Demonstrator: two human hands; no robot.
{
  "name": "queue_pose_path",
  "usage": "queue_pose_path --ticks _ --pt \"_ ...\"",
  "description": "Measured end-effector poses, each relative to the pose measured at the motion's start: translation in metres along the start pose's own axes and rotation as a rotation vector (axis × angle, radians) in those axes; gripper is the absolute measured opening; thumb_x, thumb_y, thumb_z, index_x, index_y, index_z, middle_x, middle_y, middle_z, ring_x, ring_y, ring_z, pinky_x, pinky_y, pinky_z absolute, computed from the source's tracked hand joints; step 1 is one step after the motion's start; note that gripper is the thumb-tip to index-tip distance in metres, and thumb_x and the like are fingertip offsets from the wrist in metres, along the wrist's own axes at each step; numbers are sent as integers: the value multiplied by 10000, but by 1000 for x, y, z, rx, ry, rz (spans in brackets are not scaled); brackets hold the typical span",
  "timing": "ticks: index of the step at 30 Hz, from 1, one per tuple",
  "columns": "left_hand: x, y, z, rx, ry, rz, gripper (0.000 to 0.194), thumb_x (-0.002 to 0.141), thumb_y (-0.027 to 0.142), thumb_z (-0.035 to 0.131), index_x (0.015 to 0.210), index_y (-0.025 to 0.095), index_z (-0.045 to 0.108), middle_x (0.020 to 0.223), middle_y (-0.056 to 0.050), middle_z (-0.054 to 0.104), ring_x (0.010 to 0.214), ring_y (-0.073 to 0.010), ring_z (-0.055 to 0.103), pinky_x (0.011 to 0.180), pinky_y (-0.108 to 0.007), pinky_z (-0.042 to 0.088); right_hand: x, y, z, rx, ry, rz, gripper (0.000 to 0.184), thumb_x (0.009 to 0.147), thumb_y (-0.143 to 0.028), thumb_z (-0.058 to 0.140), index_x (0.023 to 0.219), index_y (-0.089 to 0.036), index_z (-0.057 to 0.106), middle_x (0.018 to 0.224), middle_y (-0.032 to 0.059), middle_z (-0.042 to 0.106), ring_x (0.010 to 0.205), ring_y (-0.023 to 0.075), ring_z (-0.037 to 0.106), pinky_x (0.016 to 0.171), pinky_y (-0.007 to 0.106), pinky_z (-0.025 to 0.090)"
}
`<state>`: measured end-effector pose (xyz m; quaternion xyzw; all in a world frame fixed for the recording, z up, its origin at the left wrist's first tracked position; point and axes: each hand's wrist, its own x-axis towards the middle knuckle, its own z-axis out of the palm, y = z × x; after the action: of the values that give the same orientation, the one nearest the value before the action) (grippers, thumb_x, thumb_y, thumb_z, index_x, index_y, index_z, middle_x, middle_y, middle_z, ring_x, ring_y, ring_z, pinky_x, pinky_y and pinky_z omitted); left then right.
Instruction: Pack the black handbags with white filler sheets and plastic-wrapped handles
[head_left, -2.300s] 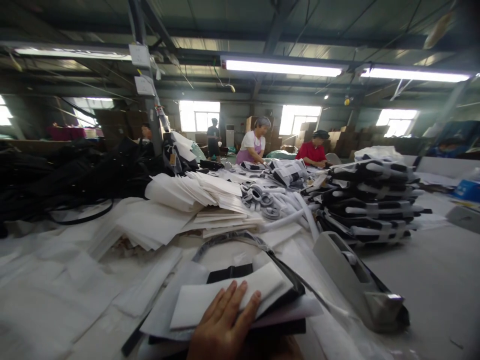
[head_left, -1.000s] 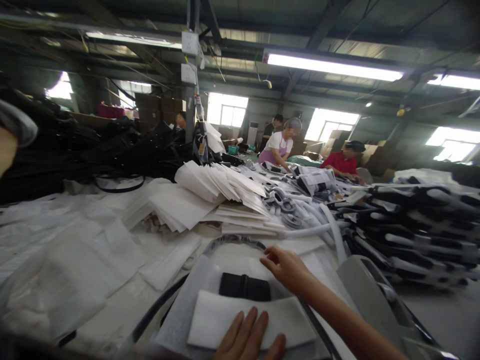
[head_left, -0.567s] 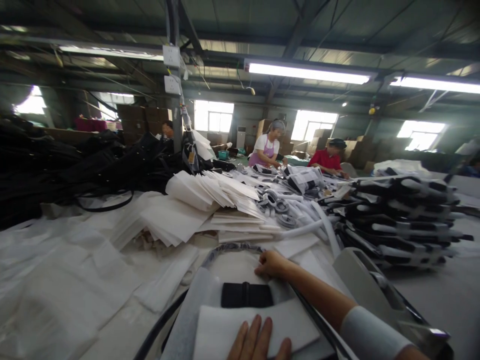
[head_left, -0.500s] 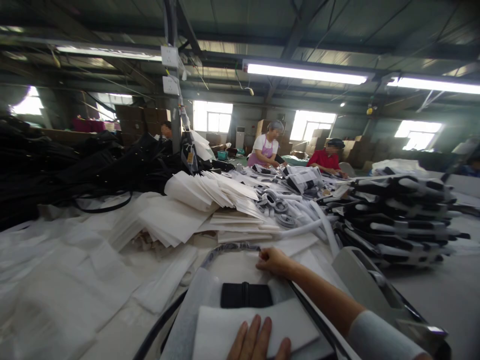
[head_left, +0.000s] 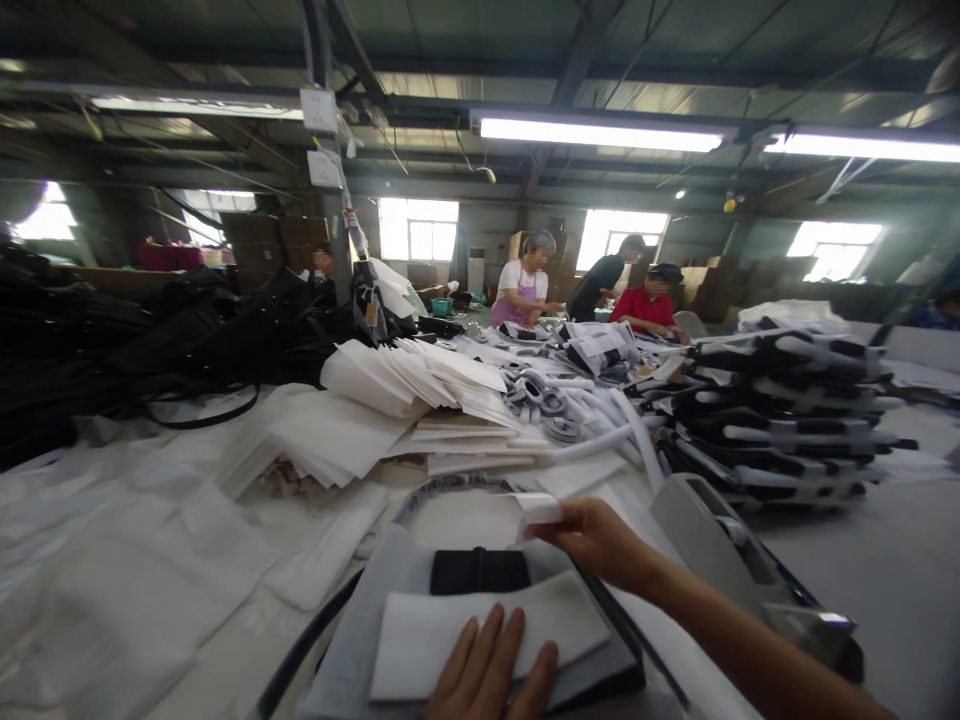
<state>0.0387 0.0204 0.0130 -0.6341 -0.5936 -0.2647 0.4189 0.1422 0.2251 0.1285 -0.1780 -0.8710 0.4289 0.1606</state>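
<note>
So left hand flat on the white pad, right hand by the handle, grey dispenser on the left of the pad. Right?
One thing's off: the grey dispenser is on the right of the pad, as the head view shows. The rest holds: left hand flat on the white pad, right hand by the handle.

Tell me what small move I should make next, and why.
Probably ease the pale strip gently away from the dark loop handle, leaving the left hand on the white sheet. The right hand pinches the strip just beside the handle, while the left lies spread on the sheet, which seems to steady the bundle against a light pull.
</note>
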Motion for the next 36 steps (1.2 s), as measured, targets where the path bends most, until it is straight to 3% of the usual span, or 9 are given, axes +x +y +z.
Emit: queue_pose_path --ticks 4,6,9,12,17,23,27,31,36 --pt "1 -8 -7 17 -70 93 377 1033 235 422 1367 331 568 1256 -18 705 1170 -193 656 1110 -330 435 -50 -17 11 -146 -89 -93 226 905 -270 577 824 -206 778 816 14 769 805 211 700 767 270 521" --pt "2 -10 -7 -3 -75 136 373 1035 221 402 1347 300 589 1268 -21 697 1177 -189 651 1116 -328 424 -70 -22 16 -232 -122 -158 234 897 -178 543 868 -232 769 902 23 772 890 202 700 890 295 510" --pt "4 -11 -6 -82 -15 98 330 1027 213 406 1186 257 692 1251 -20 706 1185 -181 643 1140 -330 386 -91 -21 21 -351 -180 -257 381 855 -108 538 1142 -279 720 1185 36 731 1168 210 635 1137 387 360" --pt "6 -11 -9 -96 -44 97 348 1020 194 381 1154 230 699 1278 -17 690 1212 -159 618 1135 -301 383 -105 -8 26 -463 -185 -332 555 849 -101 521 1367 -293 576 1358 43 638 1299 203 547 1182 415 306" --pt "8 -15 -19 -59 -126 172 477 1032 440 337 1247 156 654 1347 -68 643 1266 -196 573 1028 -305 491 -116 16 39 -602 -47 -449 716 784 -48 499 1448 -314 479 1448 48 557 1354 219 488 1176 465 318" --pt "15 -11 -24 -86 -189 126 395 1029 391 401 1395 308 524 1373 74 617 1204 -200 626 959 -340 554 -139 18 47 -579 270 -546 509 869 -29 512 1307 -272 603 1275 49 676 1247 196 582 1137 404 406" --pt "15 -11 -24 -103 -296 102 450 974 291 522 1422 320 489 1413 81 570 1226 -237 616 950 -401 582 -172 35 66 -429 680 -313 255 940 -158 577 1164 -255 650 1061 43 729 996 169 703 893 244 571" --pt "14 -13 -23 -81 -384 145 623 895 140 567 1478 294 409 1471 59 499 1275 -254 576 972 -428 577 -188 49 101 -399 540 -81 209 912 -239 618 1116 -256 665 1061 46 733 958 208 723 803 259 597" --pt "16 -15 -25 -77 -360 158 618 871 109 580 1454 261 445 1446 24 531 1256 -268 591 969 -445 576 -172 28 126 -483 449 286 245 811 -109 627 1016 -228 691 1042 87 716 986 306 684 828 409 552"
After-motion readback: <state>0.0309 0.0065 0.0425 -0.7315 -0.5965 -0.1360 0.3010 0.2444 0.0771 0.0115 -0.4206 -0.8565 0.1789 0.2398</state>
